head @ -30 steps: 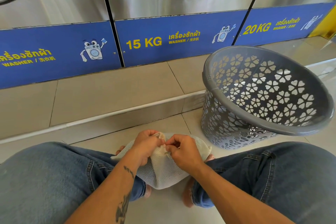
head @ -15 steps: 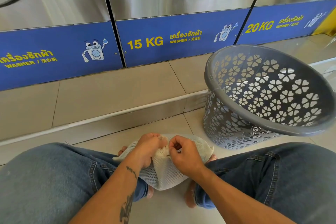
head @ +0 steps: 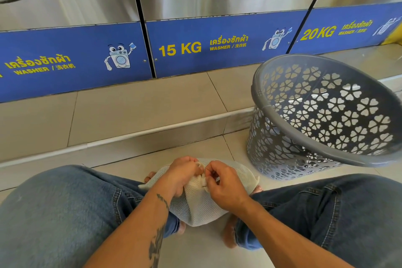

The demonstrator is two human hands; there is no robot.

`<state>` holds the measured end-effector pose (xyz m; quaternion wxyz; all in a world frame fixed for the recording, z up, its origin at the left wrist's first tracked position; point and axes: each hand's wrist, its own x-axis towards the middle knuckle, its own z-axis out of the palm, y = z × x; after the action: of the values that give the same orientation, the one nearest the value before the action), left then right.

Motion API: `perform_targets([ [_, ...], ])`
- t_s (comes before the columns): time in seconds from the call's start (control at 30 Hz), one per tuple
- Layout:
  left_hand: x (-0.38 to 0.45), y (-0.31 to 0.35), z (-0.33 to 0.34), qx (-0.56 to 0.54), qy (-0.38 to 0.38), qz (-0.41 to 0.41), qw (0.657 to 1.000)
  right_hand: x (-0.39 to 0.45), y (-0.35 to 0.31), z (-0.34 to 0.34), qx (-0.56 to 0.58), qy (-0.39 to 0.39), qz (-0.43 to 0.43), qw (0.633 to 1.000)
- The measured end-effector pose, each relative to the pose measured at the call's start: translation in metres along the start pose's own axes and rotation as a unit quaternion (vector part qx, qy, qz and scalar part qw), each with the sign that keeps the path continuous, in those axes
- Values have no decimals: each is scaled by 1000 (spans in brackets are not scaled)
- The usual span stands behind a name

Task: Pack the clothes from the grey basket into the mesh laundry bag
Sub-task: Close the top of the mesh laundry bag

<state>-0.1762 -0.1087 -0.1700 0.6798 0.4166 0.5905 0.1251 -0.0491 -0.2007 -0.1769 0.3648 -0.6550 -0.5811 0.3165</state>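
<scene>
bag: mesh laundry bag (head: 202, 206) sits full between the knees, near | basket: grey basket (head: 322, 115) tipped, far right | hands: left hand (head: 181, 175) bunches the bag top, right hand (head: 224, 185) pinches its fastener | tip: hold cloth steady, close slowly, keep mesh clear

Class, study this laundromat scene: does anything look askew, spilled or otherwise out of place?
The grey basket looks askew: it tilts on the floor beside the step, its mouth tipped toward the person. Nothing looks spilled. Both hands, left hand and right hand, pinch the mesh laundry bag.
</scene>
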Motion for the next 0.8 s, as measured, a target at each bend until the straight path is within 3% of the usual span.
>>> perform_targets([
  [0.17,0,-1,-1,18,-10,18,1000,1,2,-1,1,-12,24,1000],
  [0.4,0,-2,-3,-3,-57,-35,998,0,7,1,1,-21,72,997],
  [0.8,1,0,0,-44,-12,-46,998,3,6,2,89,10,112,990],
])
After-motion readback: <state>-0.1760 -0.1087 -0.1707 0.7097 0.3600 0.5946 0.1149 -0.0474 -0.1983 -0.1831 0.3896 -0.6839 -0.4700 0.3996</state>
